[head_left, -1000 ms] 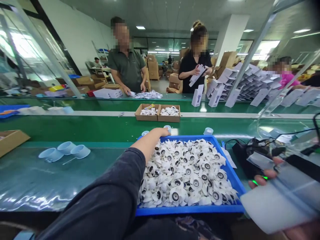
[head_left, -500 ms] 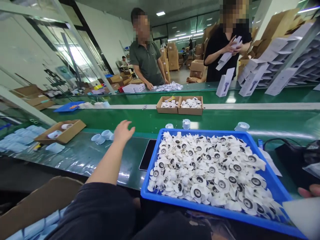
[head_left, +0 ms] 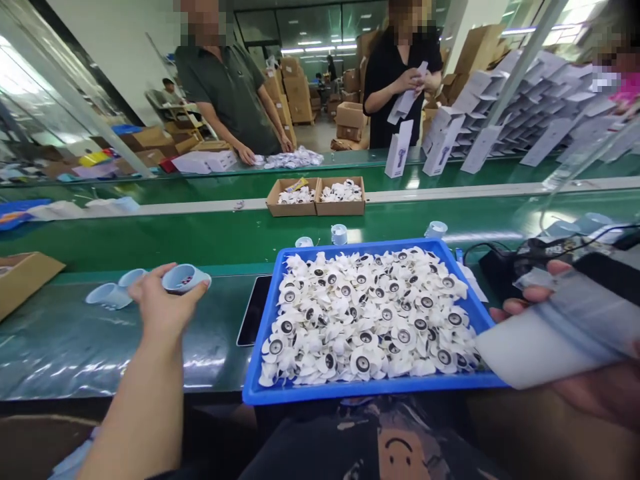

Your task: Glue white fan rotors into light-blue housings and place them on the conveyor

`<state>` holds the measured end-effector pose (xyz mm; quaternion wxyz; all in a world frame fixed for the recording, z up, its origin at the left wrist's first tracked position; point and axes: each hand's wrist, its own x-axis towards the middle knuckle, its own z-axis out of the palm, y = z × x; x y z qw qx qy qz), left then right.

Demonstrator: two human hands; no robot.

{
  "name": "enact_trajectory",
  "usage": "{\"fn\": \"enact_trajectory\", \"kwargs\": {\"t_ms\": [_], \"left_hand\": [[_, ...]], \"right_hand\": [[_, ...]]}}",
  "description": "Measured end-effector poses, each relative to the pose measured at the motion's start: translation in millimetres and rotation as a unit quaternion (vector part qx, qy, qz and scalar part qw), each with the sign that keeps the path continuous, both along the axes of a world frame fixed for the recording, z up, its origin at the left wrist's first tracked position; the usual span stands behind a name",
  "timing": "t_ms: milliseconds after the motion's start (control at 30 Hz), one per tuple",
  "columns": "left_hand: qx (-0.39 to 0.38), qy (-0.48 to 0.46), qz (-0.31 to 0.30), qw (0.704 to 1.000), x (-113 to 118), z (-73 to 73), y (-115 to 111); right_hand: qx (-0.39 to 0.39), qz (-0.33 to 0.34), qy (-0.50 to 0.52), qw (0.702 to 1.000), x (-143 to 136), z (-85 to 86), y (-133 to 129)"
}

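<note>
My left hand [head_left: 167, 303] is raised over the left part of the bench, thumb and fingers closed around a light blue plastic cup-shaped part [head_left: 186, 279]. Small dark red and white bits show inside its opening. Two similar blue cup-shaped parts [head_left: 109, 296] lie just left of that hand. At the right edge my right hand [head_left: 600, 393], blurred and partly cut off, grips a white cylindrical object [head_left: 530, 343] with a grey band and a black section. This object overlaps the right corner of a blue tray [head_left: 253, 373] heaped with white fan blades [head_left: 370, 320] with dark round hubs.
A dark tablet [head_left: 254, 312] lies left of the tray. Several blue cup-shaped parts [head_left: 339, 234] stand behind it. Two cardboard boxes [head_left: 293, 208] of small white parts sit on the green belt [head_left: 215, 233]. Two people work opposite, near white cartons [head_left: 400, 150]. Black cables lie right.
My left hand has closed on a blue cup-shaped part and lifted it. My right hand, with the white cylindrical object, has come further into view. The camera view has turned right.
</note>
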<state>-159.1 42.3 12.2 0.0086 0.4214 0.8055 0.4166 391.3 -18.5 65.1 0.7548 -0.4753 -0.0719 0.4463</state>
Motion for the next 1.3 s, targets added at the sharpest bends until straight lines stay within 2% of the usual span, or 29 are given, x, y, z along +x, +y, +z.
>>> {"fn": "enact_trajectory", "kwargs": {"t_ms": [67,133,200,233,333,400,467,533,700,967,1133,1300], "left_hand": [[0.014,-0.039,-0.079,0.996,38,3.4,-6],[0.018,-0.100,-0.199,0.975,82,11.4,-18],[0.014,-0.167,-0.346,0.923,127,23.3,-33],[-0.023,-0.160,-0.414,0.896,148,29.6,-41],[-0.095,-0.054,-0.591,0.799,199,43.7,-59],[-0.105,-0.001,-0.649,0.753,221,47.4,-65],[-0.114,0.006,-0.659,0.743,235,48.4,-68],[-0.121,-0.007,-0.647,0.752,244,48.8,-70],[-0.077,-0.040,-0.649,0.755,255,50.7,-74],[-0.045,-0.056,-0.662,0.746,258,48.5,-75],[-0.044,-0.061,-0.663,0.745,259,51.4,-76],[-0.122,-0.055,-0.659,0.740,251,51.9,-74]], "right_hand": [[0.014,0.084,-0.066,0.994,-8,12.7,-1],[0.033,0.099,-0.092,0.990,-15,24.7,2],[0.070,0.106,-0.095,0.987,-24,34.0,8],[0.098,0.123,-0.094,0.983,-30,37.4,10],[0.200,0.236,-0.067,0.948,-50,42.9,18],[0.249,0.327,-0.033,0.911,-66,45.5,22],[0.287,0.377,-0.020,0.880,-83,48.6,25],[0.317,0.386,-0.031,0.866,-99,51.8,26],[0.301,0.394,-0.066,0.866,-121,53.4,21],[0.326,0.407,-0.084,0.849,-119,50.1,15],[0.302,0.394,-0.116,0.860,-122,52.6,13],[0.278,0.394,-0.119,0.868,-111,57.8,14]]}}
